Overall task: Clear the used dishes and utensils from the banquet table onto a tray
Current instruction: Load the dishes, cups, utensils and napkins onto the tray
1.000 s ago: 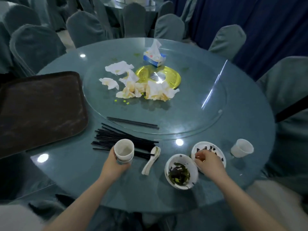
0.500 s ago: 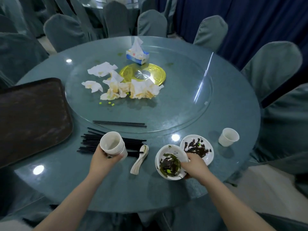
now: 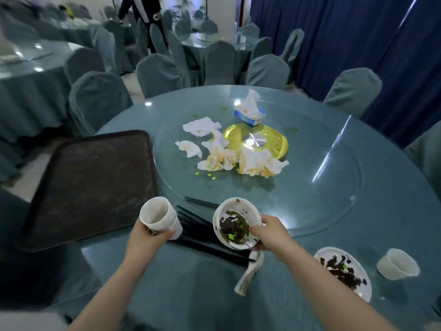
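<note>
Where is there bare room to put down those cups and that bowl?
The dark tray left of the chopsticks shows bare. Free glass lies right of the gold plate. Crowded: around the crumpled napkins and chopsticks.

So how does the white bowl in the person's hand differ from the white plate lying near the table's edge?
The deep white bowl is lifted and tilted, gripped at its rim by the right hand; the shallow white plate lies flat on the blue-green table, untouched. The bowl holds dark green leafy scraps, the plate dark smears. Both are white, round and dirty.
</note>
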